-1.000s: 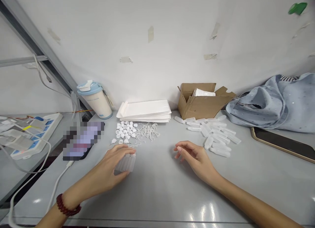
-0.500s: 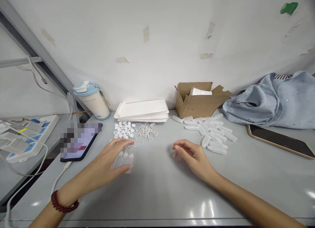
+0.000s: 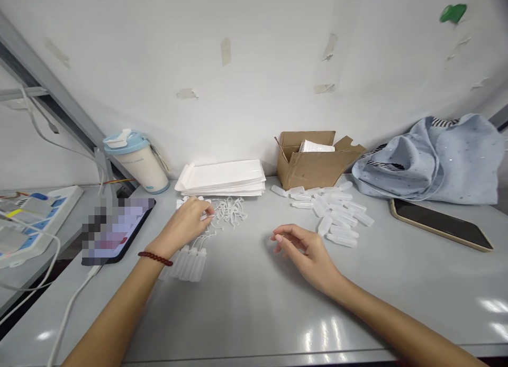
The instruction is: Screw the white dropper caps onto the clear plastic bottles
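My left hand (image 3: 190,220) reaches over the small white caps (image 3: 181,202) with its fingertips pinched around one at the right edge of that group. Most of the caps are hidden behind the hand. Just right of its fingertips lies a heap of short white strings (image 3: 230,211). Below the wrist, several translucent plastic bottles (image 3: 190,265) lie side by side, strings coming from their tops. My right hand (image 3: 304,253) rests loosely curled over the table, fingers a little apart, holding nothing. Loose translucent bottles (image 3: 337,211) are spread beyond it to the right.
A stack of white paper sheets or envelopes (image 3: 222,177) and an open cardboard box (image 3: 313,168) stand along the wall. On the left are a tumbler (image 3: 138,163), a phone (image 3: 119,232) on a cable and a power strip (image 3: 51,224). A blue bag (image 3: 436,161) and second phone (image 3: 440,224) lie right.
My left hand has moved up and away from the row of bottles to the white caps, and its fingers have closed. The right hand keeps its place. The view has shifted slightly.
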Demonstrator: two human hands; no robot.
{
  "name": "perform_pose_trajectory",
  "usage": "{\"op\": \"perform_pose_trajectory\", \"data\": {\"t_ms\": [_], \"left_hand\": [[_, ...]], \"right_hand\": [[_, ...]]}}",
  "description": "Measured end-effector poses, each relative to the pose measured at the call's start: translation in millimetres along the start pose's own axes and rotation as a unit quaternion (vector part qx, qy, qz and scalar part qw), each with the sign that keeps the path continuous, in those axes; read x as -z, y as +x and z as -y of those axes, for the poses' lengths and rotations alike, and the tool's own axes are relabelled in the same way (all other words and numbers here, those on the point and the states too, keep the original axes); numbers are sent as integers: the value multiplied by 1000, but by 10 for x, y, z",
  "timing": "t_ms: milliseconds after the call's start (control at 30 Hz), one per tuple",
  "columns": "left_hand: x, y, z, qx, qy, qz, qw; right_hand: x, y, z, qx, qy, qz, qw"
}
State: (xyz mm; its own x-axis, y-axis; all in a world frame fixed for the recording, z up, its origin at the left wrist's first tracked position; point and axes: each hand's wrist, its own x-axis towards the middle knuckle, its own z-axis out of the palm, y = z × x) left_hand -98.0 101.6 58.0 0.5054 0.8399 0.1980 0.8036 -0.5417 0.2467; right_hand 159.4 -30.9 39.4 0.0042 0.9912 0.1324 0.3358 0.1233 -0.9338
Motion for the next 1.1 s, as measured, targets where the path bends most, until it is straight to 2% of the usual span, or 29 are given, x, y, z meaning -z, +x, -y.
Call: {"op": "perform_pose_trajectory", "data": {"t_ms": [200,333,433,567,633,767,867,967,1100], "left_hand": [[-62,-70,5,-27,-28,-41,998],[-38,-111,-96,-26,-71,-97,992],[4,-159,-222,-15,-113,-120,986],[34,-216,-358,-9,-180,-160,971],[30,-236,-397,12,-237,-163,958],[17,-255,-471,74,-358,-126,922],[19,-253,-559,114,-427,-103,891],[17,-257,-662,122,-466,-74,873],[-22,-283,-777,115,-484,-23,867]], "right_hand": [[31,2,27,55,-78,-11,995],[167,134,-92,99,-164,-58,980],[310,281,-251,174,-293,-104,934],[431,413,-437,149,-438,-136,876],[451,434,-496,133,-476,-130,860],[452,431,-547,121,-513,-109,843],[450,425,-543,98,-492,-93,860],[437,411,-501,77,-422,-67,901],[331,323,-340,75,-260,-31,962]]}}
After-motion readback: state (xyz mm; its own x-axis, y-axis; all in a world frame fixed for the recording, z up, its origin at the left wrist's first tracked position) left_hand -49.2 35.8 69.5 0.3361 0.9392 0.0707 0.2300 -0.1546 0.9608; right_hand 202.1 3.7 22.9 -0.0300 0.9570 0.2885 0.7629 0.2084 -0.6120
